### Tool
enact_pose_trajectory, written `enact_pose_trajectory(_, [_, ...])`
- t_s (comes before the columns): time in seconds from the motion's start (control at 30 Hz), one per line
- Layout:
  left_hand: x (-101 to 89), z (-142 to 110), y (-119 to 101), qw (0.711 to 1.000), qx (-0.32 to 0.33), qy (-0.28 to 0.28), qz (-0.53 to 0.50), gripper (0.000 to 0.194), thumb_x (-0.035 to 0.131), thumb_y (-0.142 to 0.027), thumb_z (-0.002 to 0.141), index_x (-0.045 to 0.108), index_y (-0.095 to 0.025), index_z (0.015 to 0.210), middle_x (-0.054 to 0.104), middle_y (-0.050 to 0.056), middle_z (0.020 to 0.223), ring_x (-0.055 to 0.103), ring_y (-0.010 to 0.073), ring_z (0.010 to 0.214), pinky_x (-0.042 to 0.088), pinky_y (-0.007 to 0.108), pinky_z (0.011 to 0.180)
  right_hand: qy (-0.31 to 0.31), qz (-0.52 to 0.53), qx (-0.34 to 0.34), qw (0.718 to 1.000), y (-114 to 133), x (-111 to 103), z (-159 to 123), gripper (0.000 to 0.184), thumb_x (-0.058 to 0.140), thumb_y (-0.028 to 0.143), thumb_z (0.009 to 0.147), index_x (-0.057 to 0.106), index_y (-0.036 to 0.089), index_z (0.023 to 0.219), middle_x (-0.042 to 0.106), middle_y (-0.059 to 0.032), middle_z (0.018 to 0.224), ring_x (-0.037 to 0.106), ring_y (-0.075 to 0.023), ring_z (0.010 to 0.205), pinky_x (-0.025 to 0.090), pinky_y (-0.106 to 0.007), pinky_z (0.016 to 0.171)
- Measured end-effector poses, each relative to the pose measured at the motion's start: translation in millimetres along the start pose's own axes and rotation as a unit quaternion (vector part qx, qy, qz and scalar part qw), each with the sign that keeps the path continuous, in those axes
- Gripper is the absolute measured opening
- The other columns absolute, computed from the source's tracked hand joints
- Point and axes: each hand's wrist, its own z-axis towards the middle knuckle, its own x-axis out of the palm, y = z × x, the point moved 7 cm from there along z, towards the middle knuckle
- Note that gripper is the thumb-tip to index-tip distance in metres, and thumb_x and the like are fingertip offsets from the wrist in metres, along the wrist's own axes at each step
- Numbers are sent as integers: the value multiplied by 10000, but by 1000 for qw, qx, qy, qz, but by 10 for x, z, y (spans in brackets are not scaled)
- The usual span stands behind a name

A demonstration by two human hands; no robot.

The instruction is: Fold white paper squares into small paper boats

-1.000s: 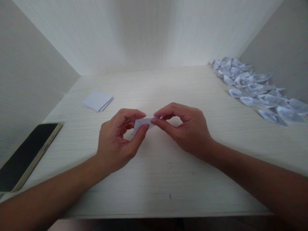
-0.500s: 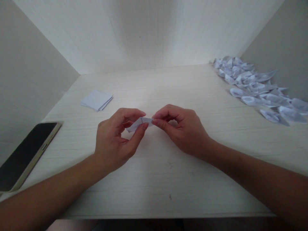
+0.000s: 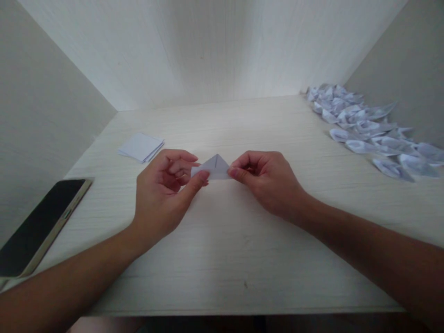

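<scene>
We hold one folded piece of white paper (image 3: 215, 172) between our two hands, over the middle of the pale wood-grain tabletop (image 3: 225, 263). Its upper edge rises to a triangular peak with a crease running down from the tip, and a flat band stretches along the bottom. Our left hand (image 3: 159, 194) grasps the left end: the thumb presses on the near face, other fingers are curled behind the sheet, and the index finger is raised, its tip off the paper. Our right hand (image 3: 272, 185) pinches the right end between thumb and index finger, with the remaining fingers tucked in toward the palm. We cannot tell whether the paper's lower edge touches the tabletop. Beyond our left hand, we see a small stack of white paper squares (image 3: 140, 146), its sheets slightly fanned. At the far left, near our left forearm, a smartphone (image 3: 38, 226) lies with its dark screen up, in a pale gold case. On the right, well apart from our right hand, a crowd of white paper boats (image 3: 360, 120) spreads along the side panel (image 3: 409, 60) toward the back corner.
</scene>
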Motion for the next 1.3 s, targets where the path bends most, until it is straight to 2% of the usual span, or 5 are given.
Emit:
enact_pose_trajectory(0.2, [-72, 23, 27, 996, 1, -74, -57, 206, 865, -161, 777, 663, -193, 803, 757, -24, 779, 763, 136, 626, 660, 240, 630, -28, 17, 68, 997, -28, -8, -30, 173, 722, 251, 847, 684, 168, 700, 651, 8, 667, 509, -118, 605, 384, -274, 565])
enact_pose_trajectory(0.5, [-87, -7, 3, 995, 22, -96, -30, 95, 834, -165, 813, 810, -223, 885, 788, -21, 760, 769, 151, 647, 670, 262, 634, -24, 25, 37, 999, -9, 45, -62, 218, 700, 338, 850, 671, 171, 713, 630, 14, 661, 498, -114, 587, 379, -272, 540])
enact_pose_trajectory(0.83, [-83, 3, 220, 989, -53, -76, -116, 173, 882, -163, 783, 828, -273, 906, 807, -27, 816, 774, 127, 695, 672, 237, 709, -18, 7, 29, 999, 5, 70, -70, 208, 688, 321, 854, 676, 169, 712, 646, 4, 670, 515, -121, 596, 389, -273, 549])
enact_pose_trajectory(1.07, [-86, 4, 222, 988, -57, -70, -123, 177, 890, -173, 776, 834, -265, 917, 769, -15, 812, 712, 96, 699, 612, 194, 667, -22, 3, 10, 1000, 24, 78, -91, 183, 686, 281, 867, 677, 177, 717, 666, 4, 678, 534, -122, 598, 400, -266, 549])
enact_pose_trajectory(1.3, [-41, 14, 282, 985, -83, -28, -146, 118, 876, -225, 805, 815, -259, 900, 721, -12, 804, 676, 100, 750, 568, 195, 693, -33, -29, -18, 999, 72, 72, -109, 158, 686, 223, 879, 692, 176, 728, 688, 5, 676, 557, -120, 592, 406, -258, 555])
